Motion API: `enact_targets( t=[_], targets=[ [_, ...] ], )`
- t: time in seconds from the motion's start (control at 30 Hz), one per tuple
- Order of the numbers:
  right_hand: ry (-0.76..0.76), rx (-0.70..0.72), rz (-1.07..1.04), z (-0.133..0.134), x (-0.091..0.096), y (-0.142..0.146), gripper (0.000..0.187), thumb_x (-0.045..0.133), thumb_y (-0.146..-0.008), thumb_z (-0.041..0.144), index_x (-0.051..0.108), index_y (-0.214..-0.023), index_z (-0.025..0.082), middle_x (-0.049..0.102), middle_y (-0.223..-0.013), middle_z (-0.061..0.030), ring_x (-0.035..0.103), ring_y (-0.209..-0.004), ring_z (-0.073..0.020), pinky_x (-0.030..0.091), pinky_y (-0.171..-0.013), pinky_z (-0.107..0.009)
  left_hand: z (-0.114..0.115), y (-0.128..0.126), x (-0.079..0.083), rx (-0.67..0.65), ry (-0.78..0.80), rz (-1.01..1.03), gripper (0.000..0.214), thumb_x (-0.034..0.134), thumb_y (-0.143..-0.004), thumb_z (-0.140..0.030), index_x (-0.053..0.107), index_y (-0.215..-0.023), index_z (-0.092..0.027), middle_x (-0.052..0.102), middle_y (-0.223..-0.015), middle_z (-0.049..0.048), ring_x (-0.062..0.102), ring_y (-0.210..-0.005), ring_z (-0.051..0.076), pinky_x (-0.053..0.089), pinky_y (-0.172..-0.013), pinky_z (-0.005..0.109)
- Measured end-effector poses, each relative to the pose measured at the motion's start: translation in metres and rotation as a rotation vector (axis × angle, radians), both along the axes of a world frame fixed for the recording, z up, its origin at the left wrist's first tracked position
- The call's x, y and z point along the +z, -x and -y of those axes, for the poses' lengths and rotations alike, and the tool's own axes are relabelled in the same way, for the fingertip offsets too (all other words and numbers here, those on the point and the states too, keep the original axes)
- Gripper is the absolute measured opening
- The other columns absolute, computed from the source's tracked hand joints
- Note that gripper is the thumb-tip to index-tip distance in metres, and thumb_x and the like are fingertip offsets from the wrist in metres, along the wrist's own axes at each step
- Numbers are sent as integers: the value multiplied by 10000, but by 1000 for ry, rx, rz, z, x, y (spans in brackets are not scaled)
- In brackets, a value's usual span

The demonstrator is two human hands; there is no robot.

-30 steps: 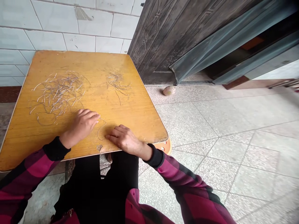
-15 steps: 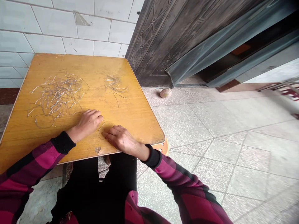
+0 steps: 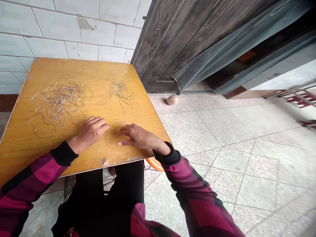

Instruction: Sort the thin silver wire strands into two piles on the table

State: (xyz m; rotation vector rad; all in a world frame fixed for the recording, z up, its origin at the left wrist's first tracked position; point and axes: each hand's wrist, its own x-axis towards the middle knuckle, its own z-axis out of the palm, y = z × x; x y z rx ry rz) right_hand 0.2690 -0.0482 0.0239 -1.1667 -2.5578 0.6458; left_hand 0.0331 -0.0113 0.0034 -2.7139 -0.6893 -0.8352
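Observation:
My left hand (image 3: 92, 131) rests low over the yellow wooden table, its fingers closed in a pinch at one end of a thin wire (image 3: 110, 145). From those fingertips the wire curves across the tabletop toward my right hand (image 3: 138, 137). That hand hovers just right of the wire, thumb and fingers apart, holding nothing visible. Beyond my left hand spreads a large tangled heap of thin wires (image 3: 61, 102). A smaller bunch of wires (image 3: 119, 90) lies farther back, toward the table's right side.
The table (image 3: 98, 72) stands against a white tiled wall (image 3: 54, 24), its front edge chipped. An orange stool (image 3: 155, 164) shows partly under the right corner. On the floor, a roundish object (image 3: 172, 99) lies by the dark carved door (image 3: 168, 49) and a grey curtain (image 3: 197, 70).
My right hand has moved right and slightly away from me, its fingers opening off the wire. My left hand stays nearly in place. The view has shifted slightly.

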Motion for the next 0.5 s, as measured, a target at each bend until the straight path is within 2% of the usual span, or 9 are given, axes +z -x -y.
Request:
enact_targets(
  t=[0.1, 0.17, 0.23, 0.37, 0.5],
  targets=[
    [344, -129, -363, -19, -6, 2, 274, 671, -856, 372, 718, -1025, 160, 723, -892, -44, 613, -730, -122, 467, -674, -270, 0, 0, -1, -28, 24, 34, 241, 531, -919, -90, 636, -717, -168, 583, -673, 13, 510, -657, 163, 361, -624, 308],
    [560, -158, -557, -28, -17, 11, 282, 700, -808, 365, 713, -990, 150, 708, -824, -22, 589, -655, -95, 475, -618, -247, -2, 0, -2, -14, 45, 45, 242, 525, -925, -96, 643, -726, -165, 582, -673, 14, 509, -650, 159, 373, -628, 303],
    [671, -200, -698, -34, -29, 23, 247, 727, -760, 356, 703, -879, 141, 685, -753, -6, 579, -610, -80, 481, -584, -230, -4, 1, -2, 12, 59, 53, 234, 521, -931, -104, 651, -743, -160, 595, -683, 21, 519, -658, 161, 394, -640, 302],
    [653, -331, -808, -39, -47, 37, 251, 737, -724, 371, 670, -799, 142, 659, -670, 3, 611, -599, -95, 518, -587, -240, 4, 3, 5, 70, 7, 81, 148, 537, -929, -132, 680, -894, -129, 690, -893, 96, 593, -831, 221, 460, -723, 353],
    [473, -408, -720, -37, -53, 36, 220, 675, -775, 362, 663, -785, 143, 628, -602, 13, 579, -533, -94, 475, -535, -225, 31, -4, 5, -7, 42, -13, 140, 558, -914, -126, 683, -973, -104, 711, -1043, 129, 622, -978, 263, 497, -843, 399]
  ],
)
